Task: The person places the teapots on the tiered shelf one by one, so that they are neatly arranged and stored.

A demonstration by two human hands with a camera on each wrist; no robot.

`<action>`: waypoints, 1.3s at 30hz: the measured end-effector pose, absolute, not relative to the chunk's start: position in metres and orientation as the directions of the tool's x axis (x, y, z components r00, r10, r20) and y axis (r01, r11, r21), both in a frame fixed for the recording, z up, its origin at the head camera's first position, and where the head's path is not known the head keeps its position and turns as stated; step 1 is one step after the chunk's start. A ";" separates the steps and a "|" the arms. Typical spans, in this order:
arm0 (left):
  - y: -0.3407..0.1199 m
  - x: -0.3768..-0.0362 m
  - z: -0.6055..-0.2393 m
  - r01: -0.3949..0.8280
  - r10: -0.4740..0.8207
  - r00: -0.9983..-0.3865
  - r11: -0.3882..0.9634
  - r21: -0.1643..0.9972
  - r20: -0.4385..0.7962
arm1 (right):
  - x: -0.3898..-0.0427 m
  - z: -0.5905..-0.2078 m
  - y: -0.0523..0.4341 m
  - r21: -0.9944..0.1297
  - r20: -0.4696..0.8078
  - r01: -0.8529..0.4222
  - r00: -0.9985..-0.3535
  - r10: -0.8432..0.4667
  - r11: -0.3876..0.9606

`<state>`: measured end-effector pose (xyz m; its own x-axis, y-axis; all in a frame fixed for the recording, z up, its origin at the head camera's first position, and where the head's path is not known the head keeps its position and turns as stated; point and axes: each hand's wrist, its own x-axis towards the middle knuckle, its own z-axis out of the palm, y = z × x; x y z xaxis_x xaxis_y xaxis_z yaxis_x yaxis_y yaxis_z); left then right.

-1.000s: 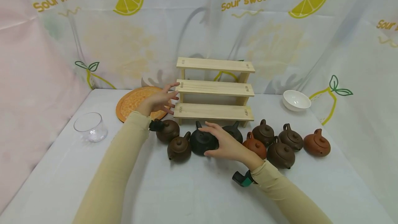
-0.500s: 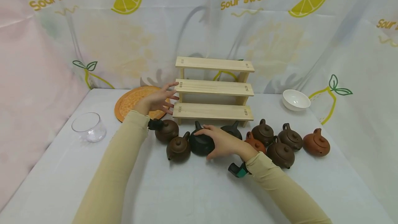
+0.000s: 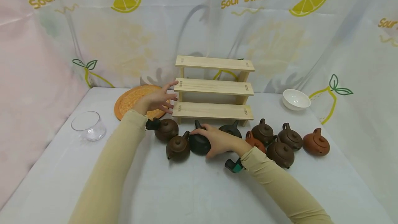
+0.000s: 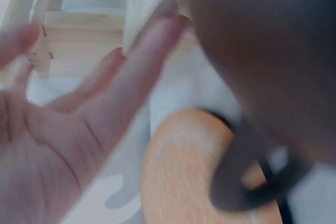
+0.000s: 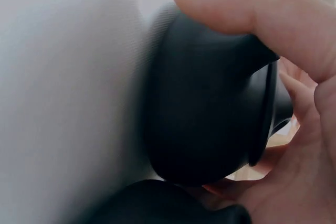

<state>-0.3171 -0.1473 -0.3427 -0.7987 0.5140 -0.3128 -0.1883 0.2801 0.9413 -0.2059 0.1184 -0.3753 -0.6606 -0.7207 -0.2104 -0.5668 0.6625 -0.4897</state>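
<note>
My right hand (image 3: 219, 141) grips a black teapot (image 3: 198, 145) on the white table, thumb on the near side and fingers over the far side. In the right wrist view the teapot's dark body (image 5: 205, 98) lies between thumb and fingers. A second black teapot (image 3: 231, 129) stands just beyond that hand, partly hidden. At the left end of a three-step wooden shelf (image 3: 212, 110), my left hand (image 3: 155, 100) has its fingers spread and nearly straight; in the left wrist view they lie against the wood. Two brown teapots (image 3: 178, 148) sit to the left of the gripped one.
Several brown and reddish teapots (image 3: 280, 152) cluster on the right. An orange round mat (image 3: 129, 101) lies under the left wrist area, with a clear glass bowl (image 3: 93, 130) left of it. A white bowl (image 3: 296, 100) stands at the back right. Printed cloth hangs behind.
My right hand has come down and to the left, and its fingers and thumb have closed round the black teapot. The left hand has stayed by the shelf.
</note>
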 end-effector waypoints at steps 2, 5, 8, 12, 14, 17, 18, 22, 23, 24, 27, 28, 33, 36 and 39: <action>-0.149 -0.315 -0.344 -0.104 0.555 -0.783 0.329 0.939 -0.281 | -0.206 -0.375 0.118 -0.491 -0.217 -0.565 -0.658 -0.721 0.663; -0.150 -0.312 -0.345 0.043 0.619 -0.750 0.394 0.918 -0.231 | -0.206 -0.374 0.118 -0.489 -0.228 -0.575 -0.641 -0.733 0.656; -0.152 -0.310 -0.346 0.153 0.660 -0.723 0.444 0.883 -0.207 | -0.208 -0.375 0.118 -0.472 -0.214 -0.610 -0.622 -0.753 0.637; -0.155 -0.310 -0.348 0.193 0.674 -0.710 0.467 0.863 -0.206 | -0.211 -0.380 0.118 -0.440 -0.160 -0.656 -0.615 -0.772 0.613; -0.156 -0.309 -0.348 0.197 0.673 -0.711 0.470 0.860 -0.204 | -0.212 -0.380 0.117 -0.430 -0.138 -0.663 -0.622 -0.771 0.612; -0.155 -0.308 -0.347 0.213 0.665 -0.720 0.481 0.851 -0.196 | -0.212 -0.380 0.117 -0.417 -0.133 -0.663 -0.632 -0.763 0.622; -0.154 -0.308 -0.346 0.218 0.662 -0.724 0.488 0.845 -0.196 | -0.212 -0.379 0.117 -0.414 -0.134 -0.662 -0.634 -0.762 0.624; -0.151 -0.307 -0.344 0.226 0.647 -0.734 0.519 0.824 -0.205 | -0.211 -0.373 0.120 -0.424 -0.133 -0.657 -0.636 -0.760 0.624; -0.150 -0.307 -0.344 0.227 0.645 -0.736 0.524 0.821 -0.208 | -0.211 -0.372 0.121 -0.429 -0.131 -0.654 -0.637 -0.760 0.623; -0.150 -0.307 -0.344 0.226 0.642 -0.736 0.529 0.818 -0.212 | -0.211 -0.371 0.122 -0.435 -0.128 -0.653 -0.637 -0.760 0.620; -0.150 -0.307 -0.344 0.227 0.637 -0.739 0.540 0.810 -0.218 | -0.210 -0.366 0.124 -0.461 -0.115 -0.642 -0.641 -0.759 0.613; -0.150 -0.308 -0.345 0.225 0.637 -0.739 0.541 0.810 -0.219 | -0.210 -0.364 0.125 -0.468 -0.111 -0.639 -0.643 -0.758 0.611; -0.150 -0.306 -0.346 0.216 0.638 -0.736 0.541 0.813 -0.229 | -0.213 -0.356 0.131 -0.512 -0.082 -0.621 -0.652 -0.753 0.593; -0.149 -0.304 -0.345 0.220 0.642 -0.733 0.534 0.816 -0.223 | -0.217 -0.348 0.136 -0.541 -0.046 -0.613 -0.661 -0.749 0.575; -0.148 -0.304 -0.345 0.207 0.639 -0.737 0.525 0.826 -0.221 | -0.223 -0.339 0.142 -0.560 -0.006 -0.614 -0.668 -0.744 0.556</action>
